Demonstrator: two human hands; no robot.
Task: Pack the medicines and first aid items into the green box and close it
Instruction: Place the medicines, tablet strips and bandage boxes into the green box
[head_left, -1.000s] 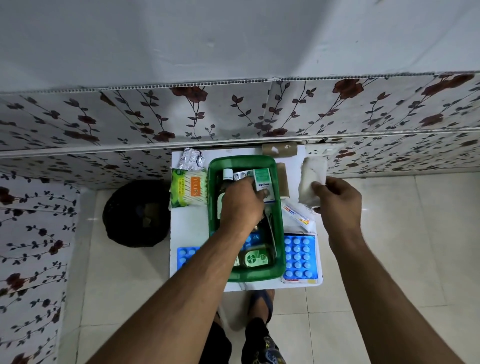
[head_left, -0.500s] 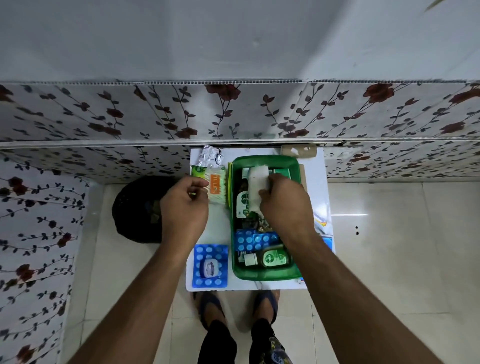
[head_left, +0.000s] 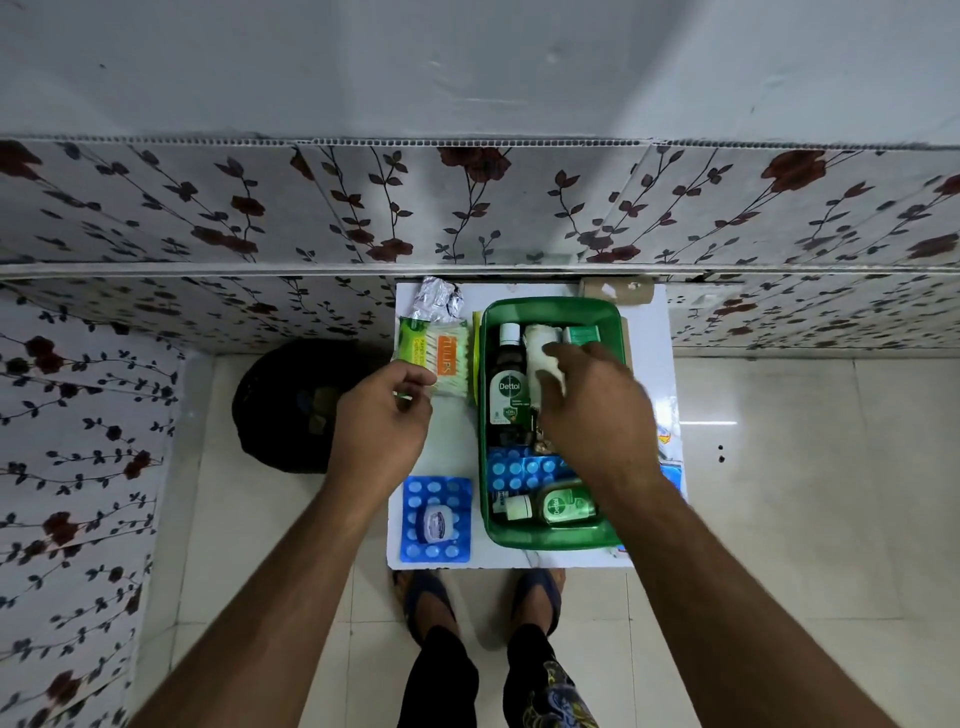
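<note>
A: The right hand is reaching into the green box on the white table — fingers wrapping a white bandage roll, just right of the dark Dettol bottle.

B: And the left hand is sitting left of the box, fingers pinching narrow on the near edge of the cotton swab pack. A blue blister pack is lying near — a small jar resting on it.

Right blister pack (mostly hidden)
</note>
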